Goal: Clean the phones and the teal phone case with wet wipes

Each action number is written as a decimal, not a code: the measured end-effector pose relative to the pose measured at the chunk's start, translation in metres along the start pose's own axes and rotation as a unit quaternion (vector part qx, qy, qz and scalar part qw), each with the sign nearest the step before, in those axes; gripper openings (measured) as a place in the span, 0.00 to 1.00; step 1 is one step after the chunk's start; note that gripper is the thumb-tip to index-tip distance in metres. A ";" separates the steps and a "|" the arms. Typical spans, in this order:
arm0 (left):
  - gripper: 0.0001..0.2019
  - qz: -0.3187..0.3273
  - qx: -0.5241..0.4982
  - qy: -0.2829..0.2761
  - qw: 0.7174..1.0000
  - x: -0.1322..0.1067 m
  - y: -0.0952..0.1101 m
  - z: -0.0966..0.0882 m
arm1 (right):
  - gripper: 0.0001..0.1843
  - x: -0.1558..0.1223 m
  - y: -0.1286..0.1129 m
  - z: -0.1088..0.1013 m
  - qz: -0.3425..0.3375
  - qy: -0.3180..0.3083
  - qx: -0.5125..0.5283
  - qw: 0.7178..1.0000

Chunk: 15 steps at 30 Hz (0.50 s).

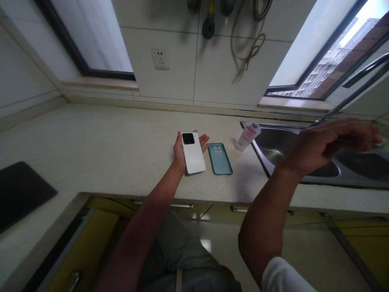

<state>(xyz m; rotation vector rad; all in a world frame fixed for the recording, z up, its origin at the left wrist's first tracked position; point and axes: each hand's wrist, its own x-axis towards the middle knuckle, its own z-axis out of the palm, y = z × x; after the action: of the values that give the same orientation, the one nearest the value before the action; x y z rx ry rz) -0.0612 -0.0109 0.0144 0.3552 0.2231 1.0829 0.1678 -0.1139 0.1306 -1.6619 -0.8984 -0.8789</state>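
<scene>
A white smartphone (193,156) rests back side up in my left hand (179,152), with the dark camera block at its top left. My thumb lies along its left edge, and my fingertips show past the right edge. Just right of it, a blue-green phone case (220,159) lies on the counter with its hollow side up. My right hand (331,142) is stretched out over the sink, fingers curled together and a little blurred. Something pale shows at its fingertips, too unclear to name. A clear plastic cup (248,136) with pink print stands tilted-looking beside the sink.
The steel sink (264,162) with its faucet (361,81) fills the right of the pale countertop (121,142). A dark flat panel (21,194) is at the far left. On the tiled wall hang a socket (160,59) and a looped cord (247,52).
</scene>
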 end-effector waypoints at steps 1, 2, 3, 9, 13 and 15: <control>0.33 0.001 0.000 -0.001 1.000 0.000 0.000 0.000 | 0.37 0.003 0.001 0.003 -0.007 0.013 -0.039 0.999; 0.33 0.002 0.000 -0.001 1.000 0.000 0.000 0.000 | 0.38 0.005 0.001 0.008 -0.024 0.014 -0.108 0.994; 0.32 0.003 0.000 0.001 1.000 0.000 0.000 0.000 | 0.37 0.008 0.000 0.015 -0.056 0.007 -0.208 0.977; 0.33 -0.002 0.004 0.024 1.000 0.000 -0.002 0.002 | 0.14 -0.004 -0.034 0.087 -0.499 0.148 -0.852 0.053; 0.33 -0.015 0.007 0.017 1.000 0.002 -0.002 0.000 | 0.08 -0.047 -0.062 0.123 -0.332 0.445 -0.641 -0.530; 0.33 -0.021 0.006 0.015 1.000 0.003 -0.002 -0.001 | 0.14 -0.067 -0.066 0.130 -0.189 0.507 -0.579 -0.610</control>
<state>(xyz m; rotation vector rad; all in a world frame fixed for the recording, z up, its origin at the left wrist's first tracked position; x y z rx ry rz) -0.0586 -0.0091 0.0131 0.3433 0.2629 1.0462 0.0951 0.0162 0.0710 -0.8916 -1.3132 1.0217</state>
